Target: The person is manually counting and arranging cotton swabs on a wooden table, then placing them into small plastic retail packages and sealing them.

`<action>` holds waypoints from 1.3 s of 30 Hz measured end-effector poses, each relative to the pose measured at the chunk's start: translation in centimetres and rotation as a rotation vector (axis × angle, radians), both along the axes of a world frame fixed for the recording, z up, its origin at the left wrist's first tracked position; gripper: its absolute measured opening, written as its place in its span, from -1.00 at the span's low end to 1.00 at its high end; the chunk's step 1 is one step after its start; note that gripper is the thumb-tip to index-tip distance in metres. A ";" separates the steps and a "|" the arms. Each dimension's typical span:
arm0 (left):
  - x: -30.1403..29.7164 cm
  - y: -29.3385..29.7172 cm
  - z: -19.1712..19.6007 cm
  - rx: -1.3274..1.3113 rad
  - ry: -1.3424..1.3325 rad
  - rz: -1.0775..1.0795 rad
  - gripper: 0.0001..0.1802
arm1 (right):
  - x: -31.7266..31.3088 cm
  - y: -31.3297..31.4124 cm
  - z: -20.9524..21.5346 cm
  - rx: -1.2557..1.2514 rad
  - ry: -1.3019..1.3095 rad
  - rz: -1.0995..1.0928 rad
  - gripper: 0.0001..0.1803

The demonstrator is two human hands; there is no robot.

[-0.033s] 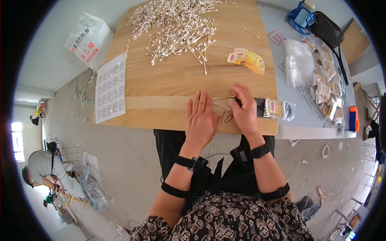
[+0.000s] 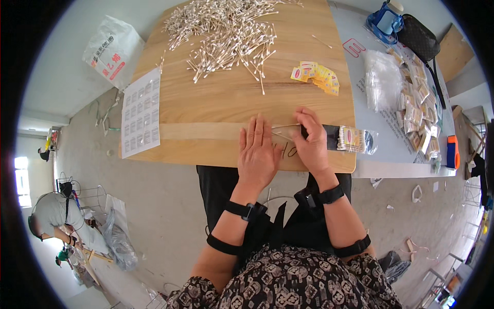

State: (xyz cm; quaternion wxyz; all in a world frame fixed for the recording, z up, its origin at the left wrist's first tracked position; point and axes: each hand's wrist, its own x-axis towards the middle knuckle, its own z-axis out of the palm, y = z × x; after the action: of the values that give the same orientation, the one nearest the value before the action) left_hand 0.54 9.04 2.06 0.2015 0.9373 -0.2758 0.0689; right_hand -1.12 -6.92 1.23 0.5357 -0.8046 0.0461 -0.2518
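My left hand lies flat on the wooden tabletop, fingers stretched out, with nothing held. Beside it, my right hand curls its fingers over a flat black object; most of that object is hidden under the palm. A few loose cotton swabs lie between the two hands, their right ends close to my right fingertips. To the right of the black object rests a clear bag of cotton swabs with a yellow label, reaching past the table's edge.
A large heap of cotton swabs covers the far part of the table. Yellow labels lie at right, a printed sheet at left. The grey side table holds clear bags, packed swabs and an orange-blue tool.
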 end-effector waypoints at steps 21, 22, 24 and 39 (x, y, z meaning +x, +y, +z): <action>-0.5 -0.4 0.4 0.164 0.033 -0.059 -0.20 | 12.6 2.3 3.5 -0.430 0.358 -0.170 -0.51; -0.4 -0.4 0.5 0.144 0.049 -0.052 -0.21 | 13.4 2.0 3.4 -0.429 0.355 -0.174 -0.51; -0.5 -0.2 0.9 0.169 0.069 -0.065 -0.24 | 14.8 1.4 3.1 -0.472 0.468 -0.127 -0.55; -0.5 -0.3 0.7 0.158 0.131 -0.045 -0.17 | 12.0 -0.9 1.8 -0.485 0.522 -0.091 -0.81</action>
State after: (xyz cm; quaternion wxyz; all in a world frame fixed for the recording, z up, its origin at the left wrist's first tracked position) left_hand 0.08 8.78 2.72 0.1461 0.9463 -0.2879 -0.0189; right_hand 10.92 -7.80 3.03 0.2877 -0.9426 0.1562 -0.0653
